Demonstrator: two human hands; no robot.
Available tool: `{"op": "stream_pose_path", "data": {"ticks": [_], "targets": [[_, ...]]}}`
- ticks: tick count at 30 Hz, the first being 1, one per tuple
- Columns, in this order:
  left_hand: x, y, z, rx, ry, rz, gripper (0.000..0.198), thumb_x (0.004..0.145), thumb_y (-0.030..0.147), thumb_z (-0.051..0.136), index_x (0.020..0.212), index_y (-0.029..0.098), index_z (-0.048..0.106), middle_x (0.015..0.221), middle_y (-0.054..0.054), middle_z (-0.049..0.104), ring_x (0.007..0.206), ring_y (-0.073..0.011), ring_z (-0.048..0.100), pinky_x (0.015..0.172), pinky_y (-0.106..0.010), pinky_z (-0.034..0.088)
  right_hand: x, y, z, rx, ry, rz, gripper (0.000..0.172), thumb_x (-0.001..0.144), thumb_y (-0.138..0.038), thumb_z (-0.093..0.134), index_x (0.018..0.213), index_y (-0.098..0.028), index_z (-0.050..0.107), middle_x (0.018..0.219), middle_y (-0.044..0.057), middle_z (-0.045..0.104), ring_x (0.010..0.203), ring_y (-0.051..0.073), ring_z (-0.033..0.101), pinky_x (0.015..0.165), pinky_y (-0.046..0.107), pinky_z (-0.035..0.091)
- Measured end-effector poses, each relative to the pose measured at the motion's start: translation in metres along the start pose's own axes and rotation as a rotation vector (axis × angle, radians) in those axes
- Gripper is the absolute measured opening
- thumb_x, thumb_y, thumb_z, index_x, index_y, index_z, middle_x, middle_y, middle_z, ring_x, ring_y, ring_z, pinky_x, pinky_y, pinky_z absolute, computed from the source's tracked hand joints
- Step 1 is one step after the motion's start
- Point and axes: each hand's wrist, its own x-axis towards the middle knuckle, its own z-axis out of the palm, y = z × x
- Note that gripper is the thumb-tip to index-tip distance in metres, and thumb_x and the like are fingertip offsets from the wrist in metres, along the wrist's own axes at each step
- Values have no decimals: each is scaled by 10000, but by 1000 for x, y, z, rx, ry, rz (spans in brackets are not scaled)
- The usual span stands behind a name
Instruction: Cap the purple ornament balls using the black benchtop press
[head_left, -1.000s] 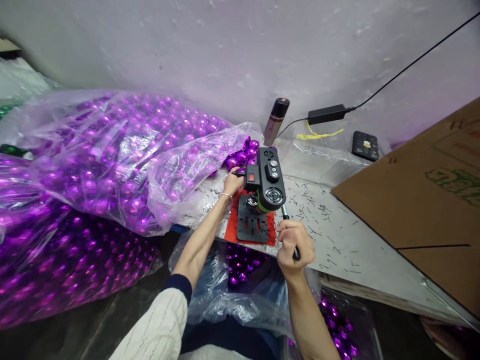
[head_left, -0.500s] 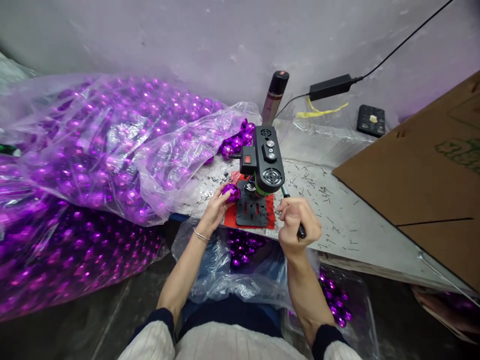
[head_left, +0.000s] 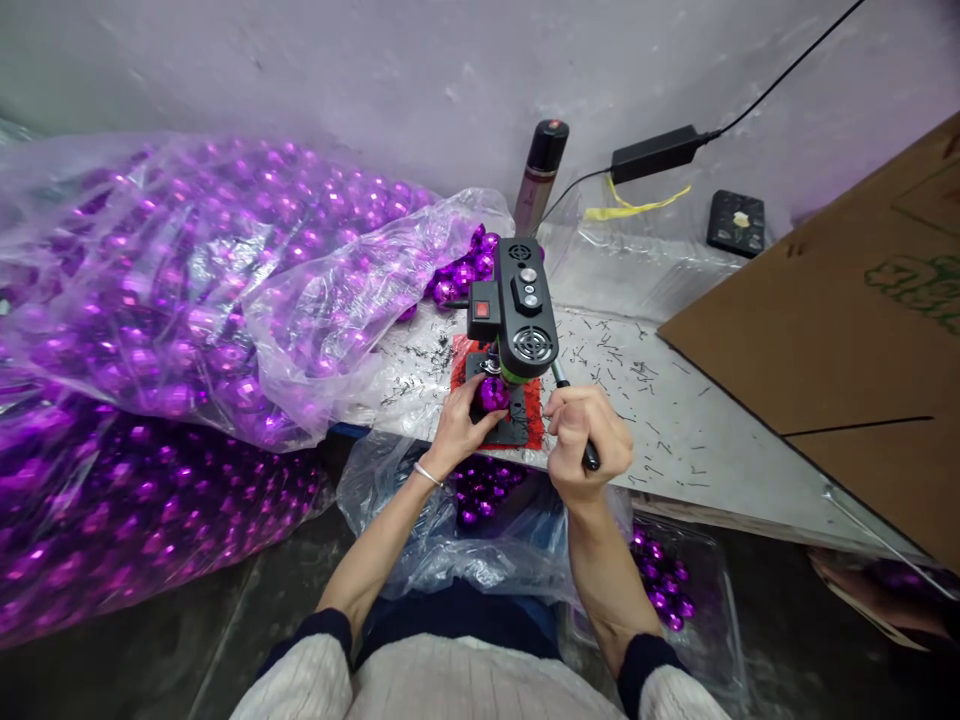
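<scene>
A small black bench drill [head_left: 517, 320] stands on a red mat [head_left: 531, 405] on the white table [head_left: 675, 420]. My left hand [head_left: 461, 425] is closed around a purple faceted ball [head_left: 493, 393] and holds it on the drill's base plate, under the drill head. My right hand [head_left: 581, 440] is wrapped in a fist round the drill's black lever handle [head_left: 576, 425], to the right of the machine. Both sleeves are white knit with dark cuffs.
Large clear bags of purple balls [head_left: 187, 290] fill the left side. Another open bag of balls [head_left: 487, 495] lies in front of my lap, and a tray of balls [head_left: 664, 590] is lower right. A spray can [head_left: 538, 175], power adapter [head_left: 654, 152], black remote [head_left: 736, 222] and cardboard [head_left: 847, 330] lie behind and right. Metal shavings cover the table.
My left hand came back from the ball pile behind the drill with a purple ball and set it under the drill head. My right hand stayed on the lever.
</scene>
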Motion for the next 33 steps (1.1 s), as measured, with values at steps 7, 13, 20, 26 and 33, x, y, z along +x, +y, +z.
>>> {"op": "stream_pose_path", "data": {"ticks": [7,13,20,26,33], "targets": [[2,-11,4,-6,2,135,696,817,552,791,1371,206,552,1325,-146,677,1262,-311,643,1079,-490,510,-2,1,0,-5,-2,-6,270,961,-85,483,725,-212,516,682,-8,592,655,120,581,590,279,431],[7,-17,-4,-53,-68,120,682,832,545,778,1388,216,560,1324,-133,672,1253,-292,644,1086,-474,518,-8,3,-1,-22,-9,5,271,971,-114,483,720,-215,502,683,-7,601,660,124,588,592,283,429],[7,-9,4,-32,-78,36,707,798,533,814,1400,241,588,1381,-129,640,1319,-320,591,1150,-508,454,-9,3,-2,-43,-15,5,269,968,-129,475,718,-221,518,684,-1,613,646,132,584,585,293,423],[7,-9,4,-61,-100,35,722,777,536,831,1391,239,596,1372,-133,657,1313,-324,596,1155,-522,441,-19,6,-1,-35,-12,34,264,963,-141,473,718,-225,528,696,1,620,649,137,592,588,295,440],[5,-8,3,-75,-96,47,703,795,546,811,1379,219,594,1359,-141,659,1298,-315,607,1136,-509,459,-45,24,9,-21,57,-45,289,1006,-236,445,730,-221,526,725,2,632,614,125,571,612,308,474]]}}
